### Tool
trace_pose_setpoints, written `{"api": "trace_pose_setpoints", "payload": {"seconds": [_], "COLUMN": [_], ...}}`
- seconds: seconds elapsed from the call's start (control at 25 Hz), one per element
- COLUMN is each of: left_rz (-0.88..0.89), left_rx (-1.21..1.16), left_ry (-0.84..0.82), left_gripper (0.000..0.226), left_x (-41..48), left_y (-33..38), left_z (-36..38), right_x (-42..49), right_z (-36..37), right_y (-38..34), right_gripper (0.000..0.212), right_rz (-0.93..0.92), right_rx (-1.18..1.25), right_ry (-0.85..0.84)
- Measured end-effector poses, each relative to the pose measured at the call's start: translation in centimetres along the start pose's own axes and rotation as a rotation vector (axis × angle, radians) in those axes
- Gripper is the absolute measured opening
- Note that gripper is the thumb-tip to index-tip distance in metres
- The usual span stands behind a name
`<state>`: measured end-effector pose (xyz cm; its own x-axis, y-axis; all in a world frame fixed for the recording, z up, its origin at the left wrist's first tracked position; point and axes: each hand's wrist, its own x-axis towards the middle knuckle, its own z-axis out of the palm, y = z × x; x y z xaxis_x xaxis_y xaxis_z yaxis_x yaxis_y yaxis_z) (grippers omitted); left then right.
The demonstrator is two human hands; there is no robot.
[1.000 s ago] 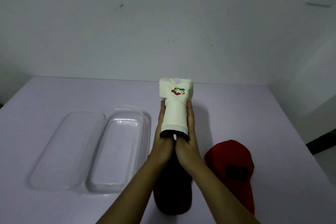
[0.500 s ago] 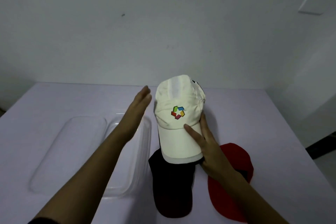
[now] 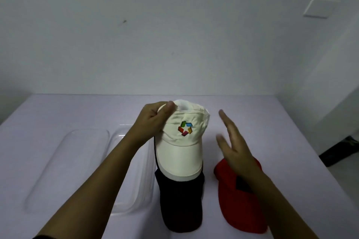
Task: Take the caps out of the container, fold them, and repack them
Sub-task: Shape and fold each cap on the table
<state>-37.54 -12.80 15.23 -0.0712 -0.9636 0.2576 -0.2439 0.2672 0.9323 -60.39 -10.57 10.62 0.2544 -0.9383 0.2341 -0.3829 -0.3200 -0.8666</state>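
Folding step, white cap (image 3: 182, 147): left hand (image 3: 151, 122) pinches the crown's back edge, right hand (image 3: 235, 145) hovers beside it, fingers spread. Next probably needs the right hand to collapse the crown.

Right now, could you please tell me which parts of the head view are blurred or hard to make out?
In the head view the right hand is smeared by motion blur, while the left hand and the white cap it pinches look sharp; the clear container shows only as faint glints along its rim; the black cap is a flat dark shape without detail.
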Motion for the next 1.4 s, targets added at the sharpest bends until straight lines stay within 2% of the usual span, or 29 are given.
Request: {"api": "trace_pose_setpoints", "payload": {"seconds": [0.08,0.16,0.28,0.36,0.52,0.64,0.76,0.88,0.96,1.04,1.12,1.2,1.24,1.28,1.4], "left_rz": [0.038,0.055,0.038,0.016,-0.062,-0.086,-0.176,-0.21,-0.262,-0.304,-0.333,-0.345,-0.339,-0.333,-0.358], "left_rx": [0.023,0.006,0.031,0.113,0.25,0.186,0.011,0.08,0.072,-0.021,-0.138,-0.173,-0.152,-0.126,-0.059], "left_ry": [-0.068,-0.073,-0.019,-0.031,-0.039,-0.05,-0.019,-0.014,-0.028,0.014,0.108,0.17,0.184,0.191,0.216], "left_gripper": [0.03,0.031,0.029,0.019,0.028,0.034,0.025,0.031,0.037,0.04,0.042,0.041,0.039,0.038,0.033], "left_x": [0.0,0.2,1.0,1.4,1.8,3.1,4.3,6.0,7.1,8.3,9.5,10.9,11.5,11.9,12.3], "left_y": [0.7,0.8,0.1,-0.7,-2.7,-3.5,-3.9,-5.2,-6.5,-8.2,-9.5,-10.7,-11.3,-11.8,-13.4], "left_z": [1.4,2.9,3.1,2.3,1.3,2.1,3.8,4.7,4.6,4.1,3.4,3.1,3.2,3.4,4.5], "right_x": [1.6,2.9,3.7,3.9,5.4,6.5,7.2,8.5,9.6,10.7,11.1,10.9,10.4,10.1,9.9], "right_z": [0.3,1.1,1.3,0.6,-1.0,-0.1,2.0,4.0,4.6,4.4,4.2,4.7,5.3,5.8,7.0], "right_y": [-1.1,-2.0,-1.9,-1.2,0.1,1.0,2.0,3.3,4.1,5.6,7.7,9.8,10.7,11.5,12.9], "right_gripper": [0.05,0.033,0.031,0.018,0.035,0.029,0.022,0.021,0.022,0.035,0.071,0.112,0.114,0.104,0.072], "right_rz": [0.09,0.065,0.034,0.045,0.101,0.121,0.096,0.118,0.147,0.204,0.325,0.518,0.57,0.594,0.588], "right_rx": [0.134,0.121,0.076,0.014,0.034,0.107,0.098,0.081,0.096,0.248,0.465,0.684,0.789,0.877,1.109], "right_ry": [-0.007,-0.083,0.004,0.036,0.125,0.202,0.306,0.387,0.369,0.306,0.177,-0.031,-0.112,-0.146,-0.122]}}
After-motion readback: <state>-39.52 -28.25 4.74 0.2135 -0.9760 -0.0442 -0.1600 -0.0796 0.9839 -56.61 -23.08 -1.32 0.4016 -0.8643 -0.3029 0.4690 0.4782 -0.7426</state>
